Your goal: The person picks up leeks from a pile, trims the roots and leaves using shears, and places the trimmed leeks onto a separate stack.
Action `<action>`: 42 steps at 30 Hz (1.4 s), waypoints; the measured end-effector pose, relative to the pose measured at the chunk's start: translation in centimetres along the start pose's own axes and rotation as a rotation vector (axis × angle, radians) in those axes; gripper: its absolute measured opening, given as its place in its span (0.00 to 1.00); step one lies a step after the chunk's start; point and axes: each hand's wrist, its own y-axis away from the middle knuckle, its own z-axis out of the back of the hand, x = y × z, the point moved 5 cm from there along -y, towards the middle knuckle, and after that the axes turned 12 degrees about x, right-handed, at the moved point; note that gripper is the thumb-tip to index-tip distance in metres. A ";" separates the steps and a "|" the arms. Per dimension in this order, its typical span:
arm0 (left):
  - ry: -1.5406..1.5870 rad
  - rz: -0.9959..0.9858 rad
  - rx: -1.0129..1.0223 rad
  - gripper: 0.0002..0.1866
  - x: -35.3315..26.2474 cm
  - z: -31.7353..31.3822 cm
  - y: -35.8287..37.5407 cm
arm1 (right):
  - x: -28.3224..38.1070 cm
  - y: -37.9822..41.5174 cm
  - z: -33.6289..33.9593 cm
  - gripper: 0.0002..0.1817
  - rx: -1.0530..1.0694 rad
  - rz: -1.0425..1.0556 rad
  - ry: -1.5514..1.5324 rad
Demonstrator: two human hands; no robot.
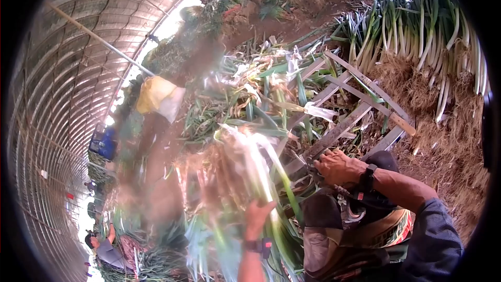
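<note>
Left hand [257, 215] grips blurred leek bunch [245, 162], fingers wrapped on stalks. Right hand [336, 167] closed on wooden frame [360, 109] slat. Leek pile [428, 36] beyond frame; trimmings [250, 94] litter ground.

A blurred bunch of green onions [245, 162], white stalks and pale green leaves, is up off the ground. It's tilted, just beside the wooden frame [339, 120], roots hidden.

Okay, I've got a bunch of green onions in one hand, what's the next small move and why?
Probably steady the blurred bunch of white-stalked green onions with the left hand. The right hand rests apart on the grey metal frame, so bringing it over looks sensible.
</note>
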 end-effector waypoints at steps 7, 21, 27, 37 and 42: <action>0.299 -0.088 0.017 0.22 -5.4 1.9 6.0 | 4.0 -1.3 6.1 0.63 -0.136 0.088 -0.517; 0.129 -0.192 0.152 0.33 -9.1 -0.4 12.2 | 2.9 -12.7 8.0 0.26 -0.400 0.194 -0.897; -0.251 -0.205 -0.097 0.29 -6.6 -1.0 15.8 | 3.8 -14.9 12.0 0.05 -0.581 0.319 -0.572; -0.029 -0.220 -0.168 0.20 -5.2 -0.5 18.9 | 0.7 -18.1 13.7 0.08 -0.475 -0.268 -0.582; -0.046 -0.151 -0.056 0.17 4.0 -3.2 22.1 | -12.8 -16.4 16.2 0.06 -0.798 -0.520 -1.072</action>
